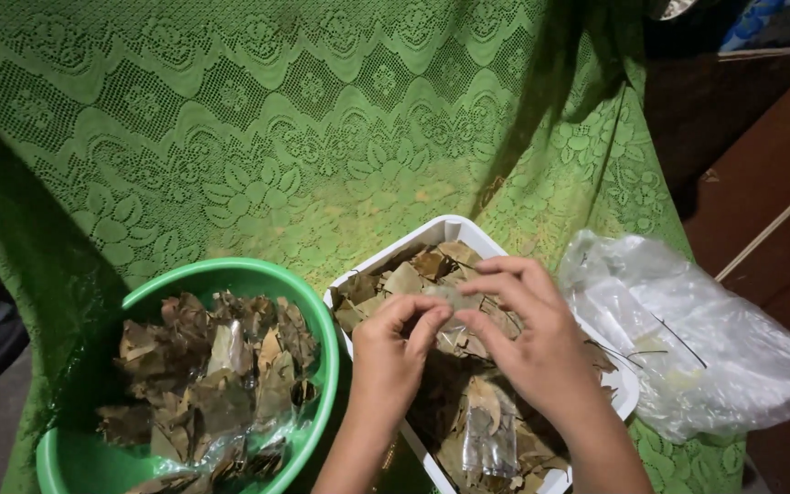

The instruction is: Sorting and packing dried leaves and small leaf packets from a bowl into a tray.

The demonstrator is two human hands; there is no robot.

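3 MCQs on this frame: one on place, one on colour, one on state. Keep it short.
1. Where is the clear plastic bag?
A. inside the basin
B. right of the white tray
C. left of the basin

2. What colour is the round basin?
A. green
B. red
C. white

3. What are the hands doing?
A. resting flat on the cloth
B. both gripping the basin rim
C. pinching a small clear packet together over the tray

Answers:
1. B: the bag lies on the lace cloth beside the white tray's right edge.
2. A: its rim and wall are green, with dry leaves inside.
3. C: the left hand and right hand meet at fingertip on the packet above the leaf-filled tray.
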